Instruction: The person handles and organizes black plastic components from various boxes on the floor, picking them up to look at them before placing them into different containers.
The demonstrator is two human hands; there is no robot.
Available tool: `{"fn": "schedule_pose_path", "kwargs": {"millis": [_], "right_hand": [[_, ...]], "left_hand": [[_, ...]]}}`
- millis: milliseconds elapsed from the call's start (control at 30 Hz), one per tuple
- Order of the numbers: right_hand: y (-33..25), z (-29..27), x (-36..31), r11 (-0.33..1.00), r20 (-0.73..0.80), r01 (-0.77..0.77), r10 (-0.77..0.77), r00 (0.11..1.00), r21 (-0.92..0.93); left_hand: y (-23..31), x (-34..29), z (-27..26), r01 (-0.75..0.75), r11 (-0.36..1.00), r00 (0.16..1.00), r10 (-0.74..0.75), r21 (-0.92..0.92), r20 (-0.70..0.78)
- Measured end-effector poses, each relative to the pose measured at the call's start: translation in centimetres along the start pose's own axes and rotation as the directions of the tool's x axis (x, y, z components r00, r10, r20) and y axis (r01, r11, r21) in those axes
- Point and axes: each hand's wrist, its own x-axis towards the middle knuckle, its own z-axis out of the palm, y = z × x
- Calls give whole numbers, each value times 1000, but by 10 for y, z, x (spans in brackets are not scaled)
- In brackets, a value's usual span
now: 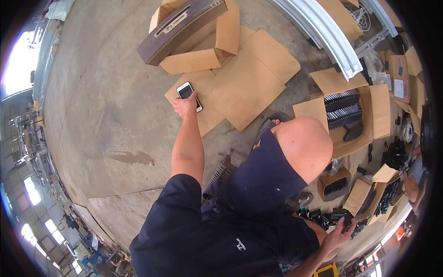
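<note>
My left hand reaches forward with its fingers round the edges of a white-framed smartphone, whose screen is dark. The phone is over the flattened cardboard on the floor; I cannot tell whether it rests on it. Low on the right, my right hand is closed on a black part, its exact kind unclear. More black parts lie in a heap beside that hand.
Ahead, a long dark brown case lies across an open carton. At right stands a carton with rows of black parts, near white metal rails. Another person's arm shows at the far right, by smaller boxes.
</note>
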Motion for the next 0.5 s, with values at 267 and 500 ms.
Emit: {"fn": "schedule_pose_path", "kwargs": {"millis": [267, 500], "right_hand": [[4, -2, -5, 999, -16, 29, -29, 999, 18], [1, 0, -15, 987, -39, -6, 12, 999, 158]], "left_hand": [[-3, -1, -3, -23, 998, 1000, 23, 54, -5], [3, 2, -5, -59, 989, 998, 59, 132, 5]]}}
